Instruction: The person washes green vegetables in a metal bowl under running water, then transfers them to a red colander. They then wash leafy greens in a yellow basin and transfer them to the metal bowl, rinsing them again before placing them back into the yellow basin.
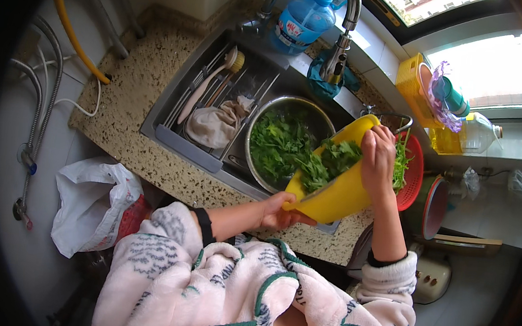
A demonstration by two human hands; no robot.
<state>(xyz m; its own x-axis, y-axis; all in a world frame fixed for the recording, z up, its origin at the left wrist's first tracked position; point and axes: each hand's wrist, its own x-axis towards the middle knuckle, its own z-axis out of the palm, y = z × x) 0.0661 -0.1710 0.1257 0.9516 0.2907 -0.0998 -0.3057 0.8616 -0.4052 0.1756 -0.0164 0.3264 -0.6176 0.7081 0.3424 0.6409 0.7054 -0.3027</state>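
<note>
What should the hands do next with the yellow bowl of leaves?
Probably tip the yellow bowl a little further. The left hand holds its lower edge, the right hand grips its upper rim, and some green leaves still cling inside it, just above the steel bowl.

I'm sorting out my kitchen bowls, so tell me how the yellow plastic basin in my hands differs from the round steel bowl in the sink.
The yellow plastic basin is tilted steeply, while the round steel bowl sits level in the sink. The basin is opaque yellow; the bowl is shiny metal. The left hand and right hand hold the basin; nothing grips the bowl. Both contain leafy greens.
</note>
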